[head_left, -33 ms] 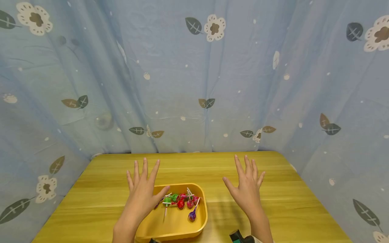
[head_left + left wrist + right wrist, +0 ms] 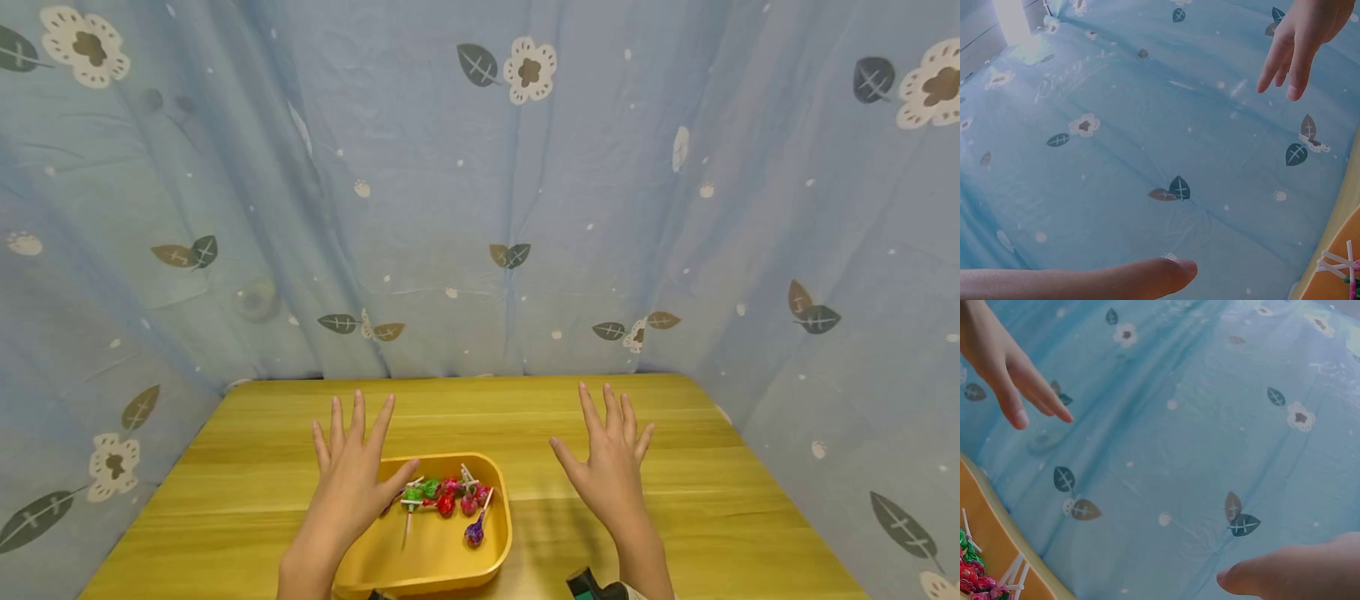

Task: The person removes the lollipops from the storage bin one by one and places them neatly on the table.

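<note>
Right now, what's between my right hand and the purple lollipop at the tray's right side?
In the head view, the right rim of the tray and bare table lie between your right hand and that purple lollipop.

the left grip (image 2: 348, 487) covers the tray's (image 2: 435, 560) left side in the head view, and its thumb hides part of a dark pop (image 2: 389, 505). the bunched pops (image 2: 446, 505) overlap too much to count, their wrapper print too small to read. both forearms, the black gadget (image 2: 592, 586) and the table's (image 2: 697, 508) near side are cut by the bottom edge. in the left wrist view, the top edge crops the right grip (image 2: 609, 479), glare (image 2: 1015, 28) washes out the upper left, and the curtain's (image 2: 1116, 244) pale lettering is too faint to read. both wrist views show only part of the tray.
</note>
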The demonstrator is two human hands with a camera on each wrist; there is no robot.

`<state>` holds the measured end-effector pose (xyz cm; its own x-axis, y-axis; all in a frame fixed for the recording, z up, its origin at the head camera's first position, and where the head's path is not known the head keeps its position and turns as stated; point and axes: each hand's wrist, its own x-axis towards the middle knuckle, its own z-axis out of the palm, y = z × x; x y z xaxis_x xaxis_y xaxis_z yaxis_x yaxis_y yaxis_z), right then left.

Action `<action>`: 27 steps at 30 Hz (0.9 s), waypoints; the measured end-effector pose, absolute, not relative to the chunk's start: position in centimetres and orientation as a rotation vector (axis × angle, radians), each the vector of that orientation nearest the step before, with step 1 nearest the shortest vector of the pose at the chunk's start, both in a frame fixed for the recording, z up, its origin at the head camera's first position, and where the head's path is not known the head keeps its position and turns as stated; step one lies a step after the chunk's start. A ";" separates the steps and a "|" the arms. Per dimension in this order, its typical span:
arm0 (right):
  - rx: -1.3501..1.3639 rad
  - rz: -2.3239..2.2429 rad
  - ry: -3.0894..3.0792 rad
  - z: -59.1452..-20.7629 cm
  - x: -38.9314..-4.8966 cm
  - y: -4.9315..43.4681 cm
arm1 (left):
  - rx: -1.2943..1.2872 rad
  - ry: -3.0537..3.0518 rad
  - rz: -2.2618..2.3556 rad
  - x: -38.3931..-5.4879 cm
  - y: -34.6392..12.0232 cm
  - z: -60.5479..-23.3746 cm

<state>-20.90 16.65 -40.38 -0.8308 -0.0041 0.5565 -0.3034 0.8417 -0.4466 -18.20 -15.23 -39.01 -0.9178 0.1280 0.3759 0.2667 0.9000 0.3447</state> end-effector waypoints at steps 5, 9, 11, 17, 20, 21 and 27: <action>0.224 0.732 -2.444 -40.3 -20.8 16.7 | -0.299 -2.716 -0.583 -18.0 -15.2 -38.9; 0.222 0.748 -2.428 -40.3 -20.8 16.7 | -0.307 -2.709 -0.608 -17.9 -15.2 -38.8; 0.227 0.754 -2.422 -40.4 -20.8 16.7 | -0.315 -2.708 -0.617 -17.9 -15.2 -38.8; 0.301 0.871 -2.392 -40.8 -20.6 16.7 | -0.330 -2.703 -0.647 -17.3 -15.1 -39.0; 0.360 0.998 -2.383 -40.7 -20.8 16.7 | -0.364 -2.717 -0.666 -17.2 -15.0 -39.0; 0.382 1.040 -2.387 -40.7 -20.8 16.7 | -0.377 -2.724 -0.676 -17.2 -15.0 -39.1; 0.525 1.185 -2.471 -41.1 -21.1 16.2 | -0.414 -2.743 -0.744 -17.5 -16.3 -40.4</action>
<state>-21.11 16.16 -41.13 -0.8703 -0.1766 0.4598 -0.4691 0.5819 -0.6643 -17.52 -16.26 -40.37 -0.9230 0.2013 0.3280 0.3393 0.8276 0.4472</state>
